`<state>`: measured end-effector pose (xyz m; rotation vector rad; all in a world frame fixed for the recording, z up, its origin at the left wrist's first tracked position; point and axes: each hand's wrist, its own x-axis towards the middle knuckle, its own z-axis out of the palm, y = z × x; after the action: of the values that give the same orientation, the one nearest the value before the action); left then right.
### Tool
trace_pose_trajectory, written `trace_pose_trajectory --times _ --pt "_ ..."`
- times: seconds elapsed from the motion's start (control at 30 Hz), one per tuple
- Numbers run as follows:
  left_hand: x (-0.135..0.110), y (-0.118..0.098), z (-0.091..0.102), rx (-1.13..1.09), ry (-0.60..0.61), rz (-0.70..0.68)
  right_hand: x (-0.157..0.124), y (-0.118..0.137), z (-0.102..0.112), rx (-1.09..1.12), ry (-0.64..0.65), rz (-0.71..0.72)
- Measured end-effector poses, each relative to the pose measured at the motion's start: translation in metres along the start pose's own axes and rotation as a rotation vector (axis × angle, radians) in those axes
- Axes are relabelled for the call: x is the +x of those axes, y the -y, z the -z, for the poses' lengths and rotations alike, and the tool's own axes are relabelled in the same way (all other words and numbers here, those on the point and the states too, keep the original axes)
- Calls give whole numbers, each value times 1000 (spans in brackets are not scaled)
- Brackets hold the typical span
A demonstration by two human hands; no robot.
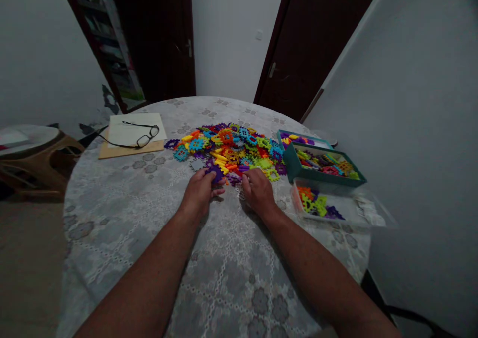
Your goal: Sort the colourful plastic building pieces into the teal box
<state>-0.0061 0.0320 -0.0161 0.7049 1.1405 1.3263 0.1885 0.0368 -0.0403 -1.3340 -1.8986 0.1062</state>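
A heap of plastic gear-shaped building pieces in many colours lies on the table before me. At its near edge, my left hand grips a dark purple gear piece between thumb and fingers. Just to the right, my right hand is closed at the heap's front, its fingers curled together. Whatever its fingertips pinch is too small and hidden to name. Yellow stick-like pieces and purple ones lie between and beyond the two hands.
Right of the heap stand a green box of pieces, a shallower teal box behind it, and a clear plastic bin with several pieces. Eyeglasses rest on paper over a board at left. A patterned cloth covers the round table.
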Motion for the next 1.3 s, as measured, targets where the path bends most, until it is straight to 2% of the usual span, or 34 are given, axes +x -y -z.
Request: trace_pose_trajectory --times 0.1,0.2,0.27,0.43,0.57,0.67,0.77,0.9,1.03,1.17,1.3 --pt "-1 0 -2 29 31 14 0 3 6 318 -80 -166" --pt "-4 2 -6 33 114 35 0 9 1 561 -29 -350" --pt "-6 5 -8 37 174 40 -1 12 -5 606 10 -382" --pt "-6 14 -11 88 209 28 -3 14 -11 456 76 -334" --pt "-5 14 -11 91 189 31 -3 11 -5 240 127 -176" --pt "-5 10 -9 57 124 16 0 0 -1 140 47 -86" --pt "-4 6 -7 23 55 3 5 -22 0 39 -69 -75" --pt "-3 3 -5 -8 34 40 10 -47 -3 -70 -101 -40" --pt "-6 1 -5 -53 74 96 9 -50 -8 -131 -49 14" --pt "-9 0 -6 -57 134 115 5 -41 -13 -213 53 -40" --pt "-8 2 -7 -16 118 100 3 -37 -13 -246 92 -74"
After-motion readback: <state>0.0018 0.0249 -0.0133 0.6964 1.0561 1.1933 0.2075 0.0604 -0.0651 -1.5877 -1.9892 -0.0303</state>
